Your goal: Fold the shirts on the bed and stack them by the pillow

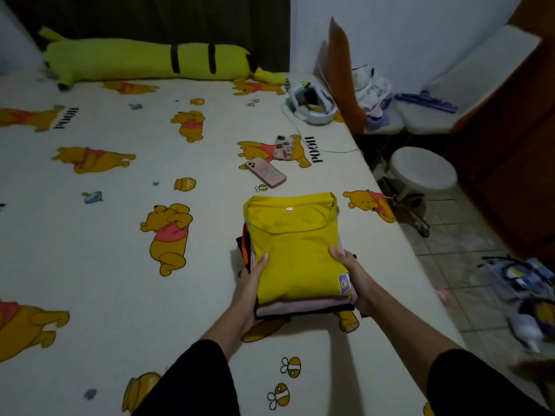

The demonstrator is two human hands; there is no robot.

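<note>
A stack of folded shirts [295, 253] sits near the bed's right edge, a yellow shirt on top, with pink, orange and black ones beneath. My left hand [250, 279] grips the stack's left side, thumb on the yellow shirt and fingers tucked under. On the right side my right hand [353, 273] holds it the same way, thumb on top. The near end of the stack looks slightly raised off the sheet. A long yellow-green bolster pillow [144, 60] lies along the far edge of the bed.
The bed sheet [105, 265] carries a cartoon bear print. Two phones [265, 172] [283, 148] lie beyond the stack, a white headset [312, 105] with a cable at the far right corner. A white stool [422, 168], chairs and floor clutter [522, 283] stand right of the bed.
</note>
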